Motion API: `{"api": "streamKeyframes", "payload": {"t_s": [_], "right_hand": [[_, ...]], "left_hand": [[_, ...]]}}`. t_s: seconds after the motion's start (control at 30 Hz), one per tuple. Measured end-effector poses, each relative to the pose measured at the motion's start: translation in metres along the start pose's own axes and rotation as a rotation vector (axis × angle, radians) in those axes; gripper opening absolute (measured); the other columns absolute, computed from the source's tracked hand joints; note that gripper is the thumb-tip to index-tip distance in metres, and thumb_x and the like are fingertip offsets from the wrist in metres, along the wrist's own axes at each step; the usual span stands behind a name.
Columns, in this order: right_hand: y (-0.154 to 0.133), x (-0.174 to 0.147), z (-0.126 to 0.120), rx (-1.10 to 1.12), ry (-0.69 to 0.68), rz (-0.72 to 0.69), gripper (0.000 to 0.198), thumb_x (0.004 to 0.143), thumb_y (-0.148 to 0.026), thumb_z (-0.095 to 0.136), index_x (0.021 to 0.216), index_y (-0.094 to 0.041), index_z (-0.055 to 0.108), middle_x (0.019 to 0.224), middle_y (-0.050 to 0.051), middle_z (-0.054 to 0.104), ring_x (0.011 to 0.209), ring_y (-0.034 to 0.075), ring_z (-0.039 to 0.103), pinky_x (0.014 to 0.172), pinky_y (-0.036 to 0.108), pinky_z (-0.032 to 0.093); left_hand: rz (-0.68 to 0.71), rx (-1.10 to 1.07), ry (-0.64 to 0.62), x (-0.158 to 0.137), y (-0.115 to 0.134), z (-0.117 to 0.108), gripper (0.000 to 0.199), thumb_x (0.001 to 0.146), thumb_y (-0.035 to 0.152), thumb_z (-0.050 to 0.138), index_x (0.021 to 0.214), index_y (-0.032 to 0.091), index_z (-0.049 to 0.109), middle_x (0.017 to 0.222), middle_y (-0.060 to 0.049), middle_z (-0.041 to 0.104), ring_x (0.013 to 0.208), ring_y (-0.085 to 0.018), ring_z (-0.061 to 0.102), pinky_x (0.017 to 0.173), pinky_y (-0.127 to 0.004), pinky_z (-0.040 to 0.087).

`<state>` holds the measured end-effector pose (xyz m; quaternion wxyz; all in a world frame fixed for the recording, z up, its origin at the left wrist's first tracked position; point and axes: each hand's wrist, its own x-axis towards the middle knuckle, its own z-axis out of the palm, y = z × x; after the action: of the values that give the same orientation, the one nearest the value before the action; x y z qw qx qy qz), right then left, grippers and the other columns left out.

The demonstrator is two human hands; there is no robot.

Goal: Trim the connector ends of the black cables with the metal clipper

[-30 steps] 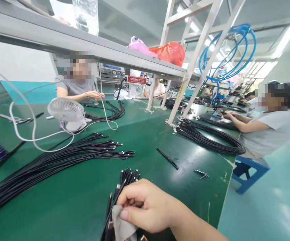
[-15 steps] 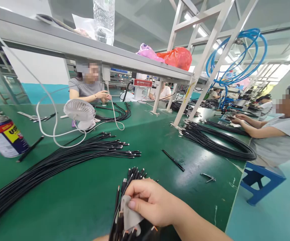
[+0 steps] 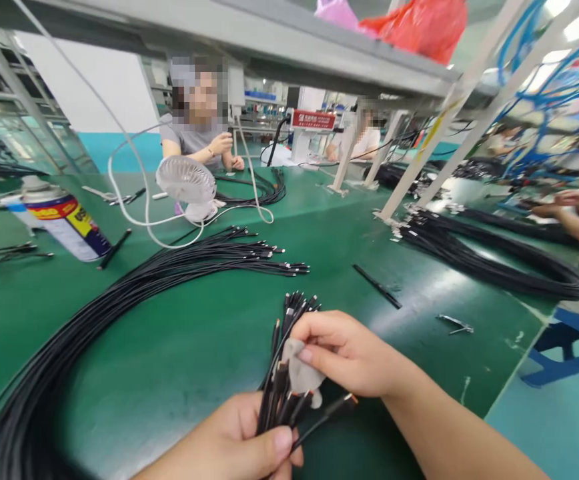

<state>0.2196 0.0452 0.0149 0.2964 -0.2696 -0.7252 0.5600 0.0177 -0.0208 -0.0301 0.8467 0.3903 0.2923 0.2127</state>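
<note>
While a bunch of black cables (image 3: 270,403) stands in the left hand (image 3: 244,433), its fingers closed around them above the green table (image 3: 179,353), the right hand (image 3: 352,353) pinches a grey cloth (image 3: 303,373) between thumb and forefinger beside the connectors. Work with the cloth seems partway, though how many connectors are done cannot be told; 1 larger bundle (image 3: 92,317) lies farther left, untouched by either hand, near a spray can (image 3: 69,223).
</note>
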Motion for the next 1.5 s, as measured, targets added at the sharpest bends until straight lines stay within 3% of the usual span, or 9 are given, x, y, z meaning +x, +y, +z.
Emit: {"api": "streamKeyframes", "payload": {"t_s": [0.1, 0.43, 0.57, 0.67, 0.87, 1.23, 1.5], "right_hand": [[0.0, -0.004, -0.003, 0.016, 0.004, 0.007, 0.014, 0.095, -0.028, 0.057, 0.088, -0.016, 0.059, 0.071, 0.002, 0.062, 0.06, 0.01, 0.056, 0.052, 0.019, 0.045], [-0.003, -0.005, -0.009, -0.115, 0.154, -0.001, 0.011, 0.095, -0.018, 0.051, 0.091, -0.016, 0.06, 0.08, 0.005, 0.067, 0.062, 0.012, 0.061, 0.054, 0.023, 0.05], [-0.007, -0.004, -0.009, -0.235, 0.102, -0.028, 0.011, 0.089, -0.016, 0.061, 0.081, -0.015, 0.069, 0.077, 0.005, 0.068, 0.071, 0.014, 0.061, 0.065, 0.024, 0.049], [-0.011, -0.003, -0.008, -0.269, 0.045, -0.045, 0.015, 0.09, -0.017, 0.059, 0.078, -0.015, 0.069, 0.074, 0.004, 0.07, 0.068, 0.013, 0.062, 0.064, 0.023, 0.049], [-0.015, -0.006, -0.01, -0.283, -0.034, -0.114, 0.022, 0.095, -0.019, 0.055, 0.08, -0.013, 0.07, 0.07, 0.004, 0.069, 0.062, 0.011, 0.06, 0.059, 0.021, 0.048], [-0.007, -0.005, -0.012, -0.447, -0.05, -0.25, 0.015, 0.094, -0.011, 0.058, 0.088, -0.012, 0.072, 0.074, 0.004, 0.073, 0.064, 0.009, 0.065, 0.061, 0.018, 0.05], [-0.015, -0.007, -0.019, -0.386, -0.119, -0.185, 0.016, 0.089, -0.005, 0.059, 0.088, -0.014, 0.072, 0.071, 0.001, 0.073, 0.06, 0.008, 0.066, 0.058, 0.016, 0.053]], "left_hand": [[-0.036, -0.077, 0.065, -0.001, 0.006, 0.009, 0.055, 0.068, 0.067, 0.08, 0.076, 0.016, 0.059, 0.045, 0.007, 0.053, 0.033, -0.003, 0.027, 0.037, -0.022, 0.012], [-0.002, -0.153, 0.028, 0.001, 0.012, 0.014, 0.047, 0.074, 0.059, 0.08, 0.076, 0.016, 0.061, 0.049, 0.003, 0.061, 0.032, -0.003, 0.031, 0.035, -0.019, 0.022], [-0.06, -0.072, 0.076, 0.003, 0.013, 0.016, 0.046, 0.074, 0.058, 0.079, 0.077, 0.016, 0.061, 0.051, 0.003, 0.063, 0.033, -0.003, 0.034, 0.035, -0.018, 0.025], [-0.093, -0.029, 0.089, 0.003, 0.014, 0.018, 0.046, 0.073, 0.058, 0.079, 0.077, 0.016, 0.062, 0.052, 0.003, 0.064, 0.033, -0.003, 0.035, 0.035, -0.018, 0.025], [-0.105, -0.01, 0.102, 0.003, 0.016, 0.018, 0.046, 0.074, 0.058, 0.078, 0.076, 0.015, 0.062, 0.051, 0.003, 0.064, 0.033, -0.004, 0.035, 0.035, -0.02, 0.025], [-0.113, -0.029, 0.109, 0.003, 0.016, 0.017, 0.045, 0.074, 0.057, 0.079, 0.077, 0.015, 0.062, 0.052, 0.003, 0.064, 0.035, -0.004, 0.036, 0.037, -0.021, 0.024], [-0.139, -0.024, 0.09, 0.002, 0.017, 0.017, 0.048, 0.072, 0.059, 0.08, 0.077, 0.015, 0.063, 0.053, 0.002, 0.065, 0.035, -0.004, 0.036, 0.036, -0.02, 0.024]]}}
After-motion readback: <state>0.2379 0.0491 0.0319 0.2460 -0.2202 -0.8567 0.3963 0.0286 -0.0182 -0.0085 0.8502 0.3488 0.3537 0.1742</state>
